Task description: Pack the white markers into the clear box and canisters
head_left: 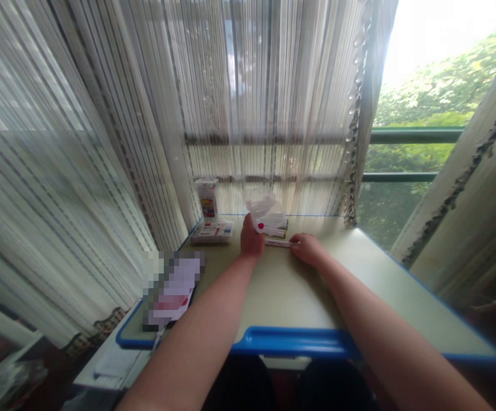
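Note:
My left hand is closed on a clear plastic box, tilted up above the far part of the desk. A small red spot shows at the box's lower corner, too small to make out. Pinched at its right end by my right hand is a white marker pen, low over the desktop with its other end near my left wrist. Just behind it lie a few more markers with coloured ends, partly covered by the box.
The pale desktop has a blue rim and a blue front tray. At the back left stands an upright clear container behind a flat clear case. A blurred-out device lies at the left edge. Curtains hang behind.

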`<state>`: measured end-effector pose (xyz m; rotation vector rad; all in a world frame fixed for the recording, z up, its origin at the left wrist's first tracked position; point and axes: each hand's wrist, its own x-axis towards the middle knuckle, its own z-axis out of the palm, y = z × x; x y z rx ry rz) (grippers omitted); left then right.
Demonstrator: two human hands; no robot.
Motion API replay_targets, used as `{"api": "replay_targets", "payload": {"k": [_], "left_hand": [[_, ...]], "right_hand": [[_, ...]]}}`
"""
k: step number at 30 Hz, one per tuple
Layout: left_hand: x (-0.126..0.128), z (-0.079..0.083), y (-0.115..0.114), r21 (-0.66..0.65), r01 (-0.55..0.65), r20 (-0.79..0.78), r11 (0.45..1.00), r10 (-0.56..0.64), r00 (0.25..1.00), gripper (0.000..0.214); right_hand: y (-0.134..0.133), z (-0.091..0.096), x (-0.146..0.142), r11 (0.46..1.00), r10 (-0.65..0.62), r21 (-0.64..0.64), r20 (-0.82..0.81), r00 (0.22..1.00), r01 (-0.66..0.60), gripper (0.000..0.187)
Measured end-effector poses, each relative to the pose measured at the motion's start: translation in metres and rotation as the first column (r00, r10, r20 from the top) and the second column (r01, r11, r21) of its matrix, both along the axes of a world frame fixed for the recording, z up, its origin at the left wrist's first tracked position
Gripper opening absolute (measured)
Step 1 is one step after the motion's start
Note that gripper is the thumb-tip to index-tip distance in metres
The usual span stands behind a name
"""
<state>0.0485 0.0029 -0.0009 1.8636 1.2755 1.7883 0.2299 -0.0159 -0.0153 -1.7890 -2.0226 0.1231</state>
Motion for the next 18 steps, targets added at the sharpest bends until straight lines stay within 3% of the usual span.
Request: {"api": "replay_targets", "payload": {"k": [9,13,16,18], "left_hand": [[-0.001,0.001,-0.001,0.023,-0.002,0.014,1.0,0.002,1.0,0.036],[-0.001,0.002,-0.001,0.023,-0.018,0.03,1.0,0.018,0.999,0.036],[-0.002,0.001,0.0,0.027,-0.026,0.037,0.999,0.025,0.999,0.033],[-0.002,0.001,0.0,0.021,-0.025,0.04,0.999,0.024,0.999,0.033]], "right_hand": [[-0.001,0.006,0.006,0.998,-0.008,0.06,-0.057,0.998,0.012,0.022],[-0.012,0.028,0.009,0.979,-0.03,0.185,-0.271,0.962,0.083,0.021],[-0.026,0.049,0.01,0.922,0.035,0.348,-0.511,0.859,0.17,0.02],[-0.036,0.06,0.011,0.834,0.142,0.497,-0.614,0.776,0.241,0.022]]}}
